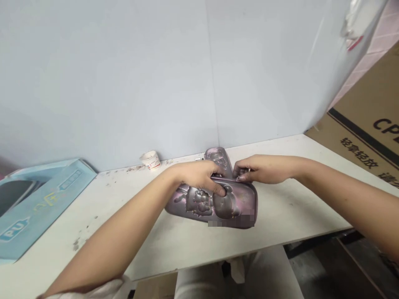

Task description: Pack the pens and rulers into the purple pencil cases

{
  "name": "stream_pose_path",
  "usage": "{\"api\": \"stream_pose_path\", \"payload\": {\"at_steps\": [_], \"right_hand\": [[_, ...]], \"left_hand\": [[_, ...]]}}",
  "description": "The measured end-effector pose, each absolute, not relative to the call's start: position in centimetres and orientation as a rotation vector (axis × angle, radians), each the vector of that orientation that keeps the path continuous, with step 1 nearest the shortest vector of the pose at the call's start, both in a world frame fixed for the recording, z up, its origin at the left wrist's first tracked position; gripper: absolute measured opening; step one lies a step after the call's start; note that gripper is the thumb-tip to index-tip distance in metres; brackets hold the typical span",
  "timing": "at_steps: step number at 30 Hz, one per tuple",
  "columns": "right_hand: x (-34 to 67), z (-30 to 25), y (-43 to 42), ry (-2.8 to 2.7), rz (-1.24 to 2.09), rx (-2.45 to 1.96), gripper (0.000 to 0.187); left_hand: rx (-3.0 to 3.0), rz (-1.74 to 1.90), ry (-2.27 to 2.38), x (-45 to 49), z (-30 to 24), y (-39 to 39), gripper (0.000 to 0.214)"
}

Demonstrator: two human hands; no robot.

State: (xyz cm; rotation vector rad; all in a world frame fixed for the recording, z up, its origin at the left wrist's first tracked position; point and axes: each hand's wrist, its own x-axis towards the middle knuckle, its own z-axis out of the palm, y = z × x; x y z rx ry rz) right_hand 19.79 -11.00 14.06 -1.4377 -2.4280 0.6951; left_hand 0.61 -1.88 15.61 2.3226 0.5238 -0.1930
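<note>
Small workshop or light-production bench, not a home or office. Work surface: long white workbench (pixel 280 220), scuffed, with dark stains and specks, on a dark metal frame (pixel 321 245). Behind it, plain pale-grey partition panels (pixel 124 83) meet at a seam; pink tiled wall (pixel 374 37) shows beyond them. Brown corrugated shipping carton (pixel 368 124) with black printed lettering stands at the bench's far right end. Pale-blue printed carton (pixel 37 211) marked "PU" lies at left. Small white cup (pixel 150 160), smeared, lies tilted near the panels. Moulded case (pixel 230 211) with a metallic purple sheen is in hand. Bare, utilitarian setting throughout; looks like a manufacturing or finishing workspace.
</note>
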Motion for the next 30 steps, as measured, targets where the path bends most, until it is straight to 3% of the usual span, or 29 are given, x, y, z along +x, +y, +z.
{"api": "stream_pose_path", "payload": {"at_steps": [2,5,8,11,18,23,27,30], "right_hand": [[21.2,14.1,-11.7,-2.429,0.457,-1.559,0.014],[24.2,14.9,-12.2,-2.350,-0.212,-1.622,0.014],[27.5,16.0,-12.4,-2.102,-0.796,-1.701,0.023],[29.2,15.5,-13.1,-1.870,-0.998,-1.792,0.032],[23.6,8.3,-15.9,-2.046,-0.764,-1.804,0.030],[20.9,3.6,-16.0,-1.897,-0.529,-1.894,0.033],[24.8,2.1,-16.8,-1.798,-0.093,-1.903,0.027],[28.0,3.2,-17.2,-1.352,0.349,-1.699,0.043]], "left_hand": [[2.374,-0.175,0.536,2.2,15.8,-2.2,0.020],[2.466,0.021,0.661,4.2,16.4,-2.3,0.025],[2.480,0.495,0.828,5.8,17.2,-2.3,0.035],[2.246,0.912,0.873,7.5,17.4,-1.9,0.043],[1.145,1.238,0.740,13.6,14.2,-0.7,0.057],[0.711,1.058,0.807,17.2,9.7,-2.7,0.061],[0.627,1.019,0.812,16.8,7.6,-2.7,0.050],[0.668,0.947,0.824,17.0,6.7,-2.7,0.050]]}}
